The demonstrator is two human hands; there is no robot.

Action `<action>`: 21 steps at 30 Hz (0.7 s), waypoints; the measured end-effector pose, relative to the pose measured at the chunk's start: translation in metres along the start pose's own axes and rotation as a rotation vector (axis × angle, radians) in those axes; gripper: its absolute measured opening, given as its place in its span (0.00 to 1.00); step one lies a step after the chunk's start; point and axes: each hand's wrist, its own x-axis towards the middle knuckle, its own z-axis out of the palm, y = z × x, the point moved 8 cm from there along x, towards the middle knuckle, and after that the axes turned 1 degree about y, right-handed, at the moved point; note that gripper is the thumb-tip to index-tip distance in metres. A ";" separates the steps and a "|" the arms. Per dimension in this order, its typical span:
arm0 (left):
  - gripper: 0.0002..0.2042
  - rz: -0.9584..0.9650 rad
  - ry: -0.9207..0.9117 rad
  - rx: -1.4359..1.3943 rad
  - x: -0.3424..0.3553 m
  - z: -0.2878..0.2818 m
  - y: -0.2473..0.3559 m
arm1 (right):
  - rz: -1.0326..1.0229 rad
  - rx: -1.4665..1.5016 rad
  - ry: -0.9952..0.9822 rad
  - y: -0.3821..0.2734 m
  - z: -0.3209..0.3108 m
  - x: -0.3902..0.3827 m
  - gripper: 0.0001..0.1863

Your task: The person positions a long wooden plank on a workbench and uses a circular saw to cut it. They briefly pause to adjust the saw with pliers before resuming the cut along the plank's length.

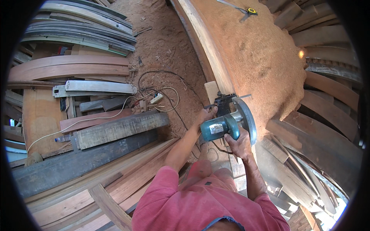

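Observation:
A teal circular saw (213,130) with a grey blade guard (247,119) rests at the near end of a long timber beam (203,40). My right hand (239,144) is wrapped around the saw's handle. At the left side of the saw, my left hand (208,114) grips near its dark metal base (224,103); some of its fingers are hidden. The blade itself is mostly covered by the guard. Just left of the beam's near end, a short pale wood block (211,91) shows beside the saw.
Sawdust (258,57) is heaped right of the beam, with a yellow tape measure (251,11) on it. A white extension socket (156,98) and looping cables lie at left. Stacked boards (69,64) fill the left; more planks (327,100) line the right.

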 end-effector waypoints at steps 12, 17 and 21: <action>0.29 -0.033 -0.012 -0.113 0.012 -0.003 0.023 | 0.015 -0.003 -0.005 -0.008 0.003 0.024 0.15; 0.30 -0.015 -0.013 -0.108 0.028 -0.014 0.020 | -0.002 -0.005 0.000 -0.014 0.005 0.036 0.15; 0.30 -0.065 -0.016 -0.087 0.032 -0.016 0.025 | 0.031 0.001 0.003 -0.018 0.005 0.045 0.15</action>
